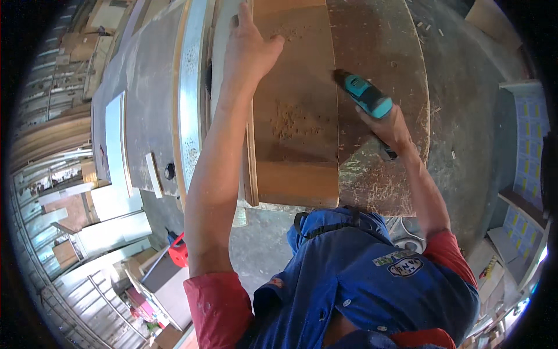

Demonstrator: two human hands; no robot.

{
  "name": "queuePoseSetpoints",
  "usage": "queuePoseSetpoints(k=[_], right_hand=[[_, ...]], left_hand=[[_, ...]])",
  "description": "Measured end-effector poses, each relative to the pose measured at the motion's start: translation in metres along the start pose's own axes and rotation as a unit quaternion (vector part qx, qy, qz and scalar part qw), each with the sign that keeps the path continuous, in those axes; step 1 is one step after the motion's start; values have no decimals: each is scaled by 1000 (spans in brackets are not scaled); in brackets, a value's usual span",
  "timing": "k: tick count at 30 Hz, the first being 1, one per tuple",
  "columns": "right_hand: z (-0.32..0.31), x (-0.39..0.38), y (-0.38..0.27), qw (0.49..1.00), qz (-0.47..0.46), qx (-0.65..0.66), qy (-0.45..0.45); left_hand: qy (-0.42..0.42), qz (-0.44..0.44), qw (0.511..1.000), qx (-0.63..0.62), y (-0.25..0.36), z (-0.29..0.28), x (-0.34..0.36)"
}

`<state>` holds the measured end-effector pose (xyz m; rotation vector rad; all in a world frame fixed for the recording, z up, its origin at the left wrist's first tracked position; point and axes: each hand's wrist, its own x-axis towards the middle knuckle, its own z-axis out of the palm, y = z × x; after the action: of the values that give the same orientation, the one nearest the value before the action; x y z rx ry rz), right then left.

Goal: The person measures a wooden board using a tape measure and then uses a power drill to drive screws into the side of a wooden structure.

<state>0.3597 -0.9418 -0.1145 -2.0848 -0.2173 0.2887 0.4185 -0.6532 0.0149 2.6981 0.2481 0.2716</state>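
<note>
In my right hand (395,129) is a teal and black cordless drill (367,96), my fingers wrapped round its handle. Its dark front end points to the upper left, over the worn brown tabletop (383,41). My left hand (251,49) reaches far forward at the left edge of a brown wooden panel (296,75); its thumb stands out to the side, and some fingers are hidden behind the hand. Whether it presses on the upright wooden edge (251,168) beneath it I cannot tell. Wood shavings (286,121) lie scattered on the panel.
Left of my arm runs a long shiny metal strip (190,75) beside another large board surface (145,75). A small white strip (153,174) and a round black knob (170,171) lie there. A red object (179,251) stands low at left. Shelving (526,134) lines the right.
</note>
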Motion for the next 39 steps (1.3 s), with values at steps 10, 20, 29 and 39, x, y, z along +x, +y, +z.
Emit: queuePoseSetpoints(k=[10, 20, 29, 39], right_hand=[[81, 47, -22, 982, -82, 58, -161], [91, 63, -30, 976, 2, -29, -216], [93, 67, -56, 968, -72, -123, -208], [117, 114, -122, 886, -66, -304, -342]], left_hand=[[32, -6, 999, -8, 10, -5, -8], [23, -18, 999, -24, 16, -11, -12], [23, -28, 999, -11, 12, -4, -7], [-5, -49, 999, -4, 20, -14, -10]])
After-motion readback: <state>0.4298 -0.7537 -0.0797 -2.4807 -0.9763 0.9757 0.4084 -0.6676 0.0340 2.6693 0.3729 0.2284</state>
